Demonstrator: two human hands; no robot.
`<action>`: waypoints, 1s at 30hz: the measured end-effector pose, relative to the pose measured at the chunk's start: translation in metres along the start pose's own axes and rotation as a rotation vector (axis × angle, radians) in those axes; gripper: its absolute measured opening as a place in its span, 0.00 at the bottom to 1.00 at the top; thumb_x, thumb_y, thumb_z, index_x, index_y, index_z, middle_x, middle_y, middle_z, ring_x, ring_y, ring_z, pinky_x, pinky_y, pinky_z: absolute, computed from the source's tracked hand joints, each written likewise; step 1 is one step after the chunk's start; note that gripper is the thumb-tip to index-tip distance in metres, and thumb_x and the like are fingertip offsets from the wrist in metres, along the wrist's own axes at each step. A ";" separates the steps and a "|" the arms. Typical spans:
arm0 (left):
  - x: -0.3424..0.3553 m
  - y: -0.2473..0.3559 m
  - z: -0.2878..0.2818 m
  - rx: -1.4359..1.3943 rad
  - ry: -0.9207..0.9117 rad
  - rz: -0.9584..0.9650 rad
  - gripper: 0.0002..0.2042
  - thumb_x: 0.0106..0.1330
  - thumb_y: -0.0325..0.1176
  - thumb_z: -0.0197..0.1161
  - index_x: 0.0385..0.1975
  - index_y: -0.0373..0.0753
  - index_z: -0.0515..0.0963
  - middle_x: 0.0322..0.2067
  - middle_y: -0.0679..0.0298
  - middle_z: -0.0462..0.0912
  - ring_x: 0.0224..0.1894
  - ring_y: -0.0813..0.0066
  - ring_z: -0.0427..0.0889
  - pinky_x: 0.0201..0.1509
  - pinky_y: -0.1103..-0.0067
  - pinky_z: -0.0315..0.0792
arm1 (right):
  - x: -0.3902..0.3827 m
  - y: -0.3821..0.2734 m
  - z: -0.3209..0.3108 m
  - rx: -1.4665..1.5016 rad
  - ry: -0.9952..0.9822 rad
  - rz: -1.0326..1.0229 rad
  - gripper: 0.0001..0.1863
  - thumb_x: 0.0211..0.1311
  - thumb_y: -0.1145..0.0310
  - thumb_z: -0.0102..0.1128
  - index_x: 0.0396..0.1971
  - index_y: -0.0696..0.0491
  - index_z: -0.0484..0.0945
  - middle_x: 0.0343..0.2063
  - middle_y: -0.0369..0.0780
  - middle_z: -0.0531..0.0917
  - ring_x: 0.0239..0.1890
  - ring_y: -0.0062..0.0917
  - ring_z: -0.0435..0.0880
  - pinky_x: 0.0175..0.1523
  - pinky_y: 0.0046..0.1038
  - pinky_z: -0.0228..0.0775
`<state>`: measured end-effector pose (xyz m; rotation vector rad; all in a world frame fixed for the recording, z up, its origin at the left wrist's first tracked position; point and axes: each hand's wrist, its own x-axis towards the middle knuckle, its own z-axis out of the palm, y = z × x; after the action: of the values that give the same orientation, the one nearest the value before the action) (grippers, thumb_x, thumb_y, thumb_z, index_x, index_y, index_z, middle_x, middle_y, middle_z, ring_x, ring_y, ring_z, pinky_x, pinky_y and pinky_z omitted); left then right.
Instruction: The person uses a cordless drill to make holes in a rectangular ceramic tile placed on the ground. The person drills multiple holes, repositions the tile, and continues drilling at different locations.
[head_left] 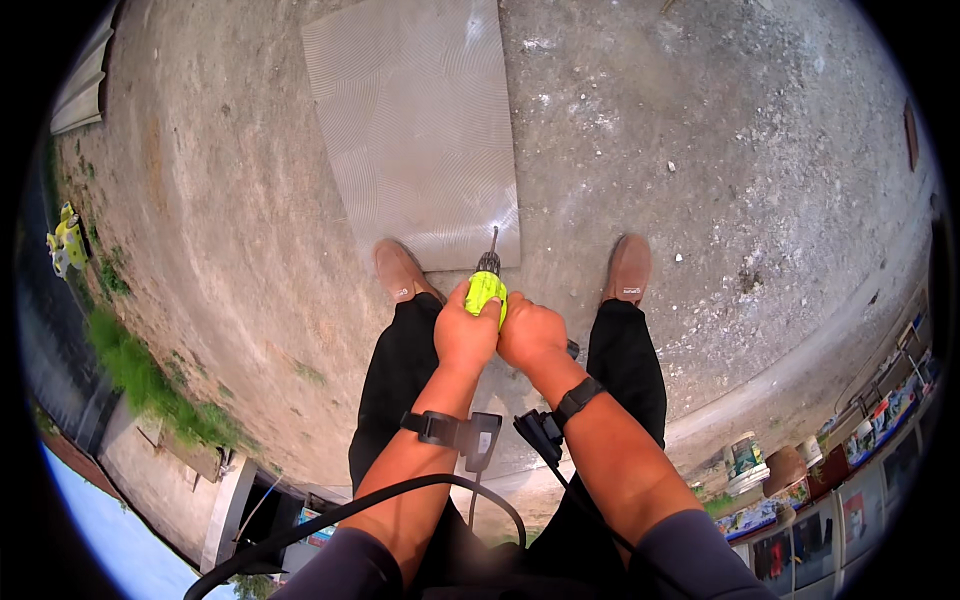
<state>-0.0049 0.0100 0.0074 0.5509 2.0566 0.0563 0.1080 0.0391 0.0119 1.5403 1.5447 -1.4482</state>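
Both of my hands are closed around a yellow-green power drill (484,291) held between my legs. My left hand (466,332) wraps the left side of its body. On the other side, my right hand (532,331) grips it lower, where the handle is mostly hidden by my fingers. A dark chuck holds a thin bit (494,241) that points away from me. Its tip appears over the near right corner of a grey-brown board (415,130) with curved surface lines, lying on the ground. Whether the tip touches the board I cannot tell.
My brown shoes (630,268) stand apart, the left one at the board's near edge. A black cable (370,500) crosses my left forearm. White debris (780,130) is scattered on the ground at right. Grass (150,370) and a yellow-and-white object (68,243) are at far left.
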 end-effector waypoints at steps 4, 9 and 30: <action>-0.011 0.005 -0.005 0.010 -0.028 -0.028 0.28 0.60 0.37 0.68 0.59 0.28 0.73 0.43 0.47 0.84 0.33 0.66 0.86 0.35 0.75 0.79 | -0.008 0.002 0.001 0.026 0.003 -0.014 0.16 0.57 0.61 0.60 0.39 0.56 0.74 0.34 0.50 0.86 0.37 0.42 0.88 0.42 0.40 0.79; -0.014 -0.004 -0.005 0.023 -0.019 -0.003 0.29 0.60 0.38 0.68 0.59 0.29 0.72 0.44 0.47 0.84 0.37 0.65 0.87 0.38 0.75 0.79 | -0.014 0.002 0.007 0.016 0.021 -0.014 0.16 0.56 0.61 0.60 0.39 0.56 0.74 0.33 0.50 0.86 0.36 0.43 0.88 0.41 0.41 0.79; -0.002 0.009 -0.007 0.025 -0.022 -0.031 0.28 0.60 0.38 0.68 0.58 0.28 0.73 0.45 0.44 0.84 0.45 0.60 0.86 0.49 0.73 0.78 | 0.005 0.002 0.010 0.016 0.037 0.002 0.15 0.59 0.60 0.57 0.39 0.55 0.74 0.34 0.51 0.86 0.37 0.44 0.87 0.43 0.42 0.79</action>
<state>-0.0065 0.0187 0.0155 0.5331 2.0466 0.0058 0.1053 0.0313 0.0040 1.5856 1.5561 -1.4419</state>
